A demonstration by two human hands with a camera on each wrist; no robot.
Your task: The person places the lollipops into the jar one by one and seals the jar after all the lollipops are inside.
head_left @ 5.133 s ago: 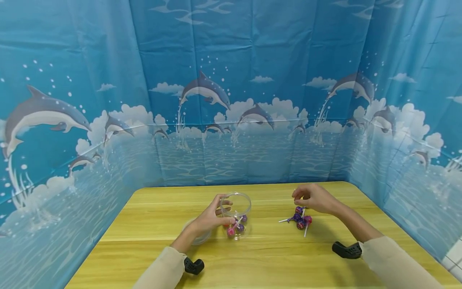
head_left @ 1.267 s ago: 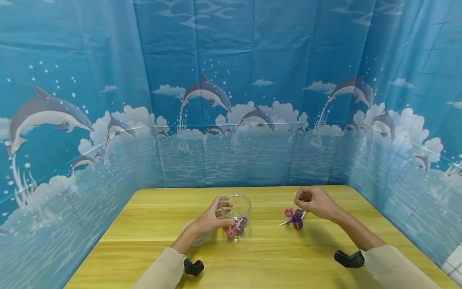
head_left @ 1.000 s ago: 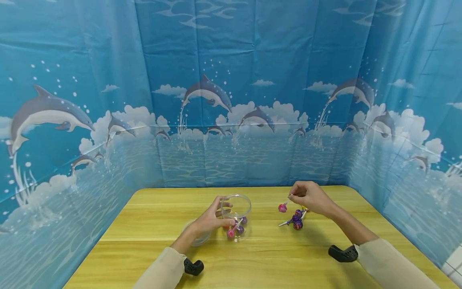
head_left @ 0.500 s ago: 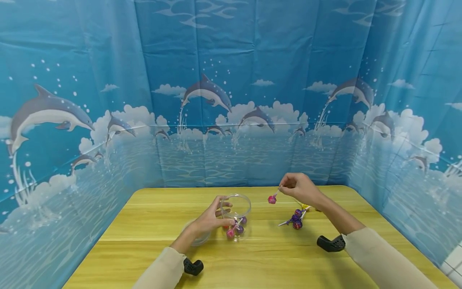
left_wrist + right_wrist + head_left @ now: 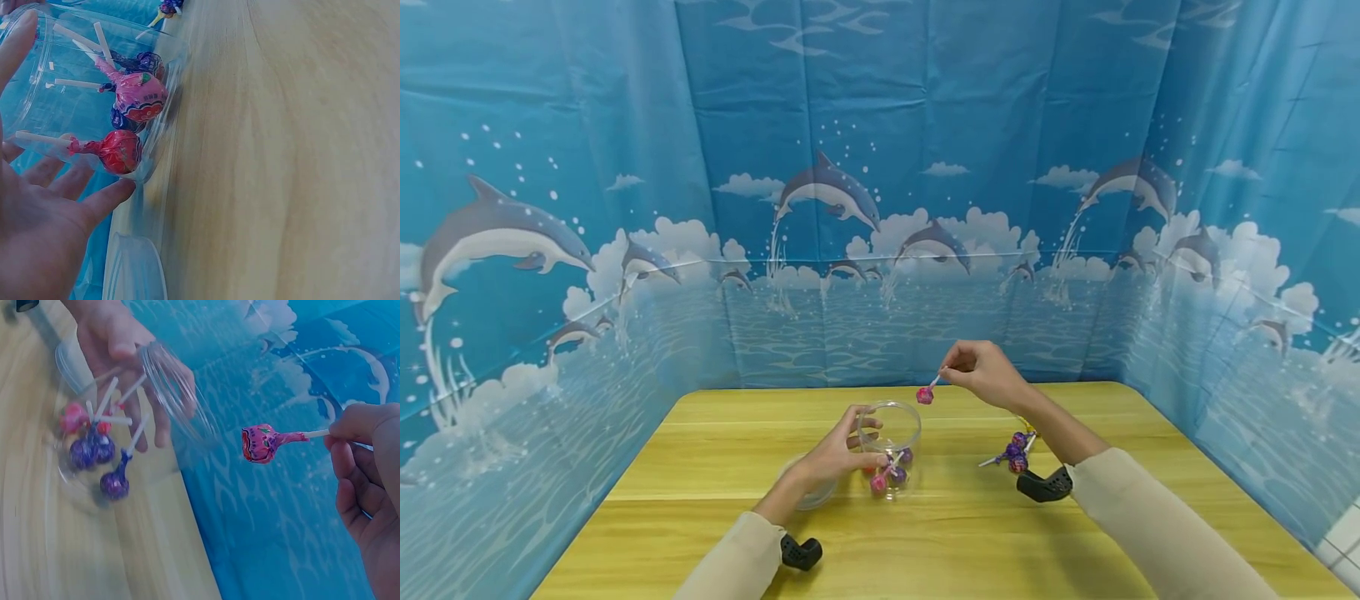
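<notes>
My right hand point(image 5: 985, 372) pinches a pink-wrapped lollipop point(image 5: 259, 444) by the end of its white stick. The candy points down and left, just above and to the right of the clear plastic jar's point(image 5: 917, 437) open mouth. Around the jar's left side, my left hand point(image 5: 835, 454) holds it upright on the table, thumb in front and fingers behind. Inside the jar lie several lollipops, among them a red one point(image 5: 122, 152), a pink one point(image 5: 142, 97) and purple ones point(image 5: 115, 484), their sticks pointing toward the mouth.
Farther right on the wooden table point(image 5: 955, 533) lies a small pile of purple lollipops point(image 5: 1017, 454), with a bit of yellow wrapper point(image 5: 1024, 423) behind it. A clear round lid point(image 5: 817, 498) lies under the left wrist. A blue dolphin-print curtain point(image 5: 887, 333) borders the table.
The right hand has picked a pink lollipop from the pile and carried it left and up to the jar's mouth. The left hand and jar have stayed in place.
</notes>
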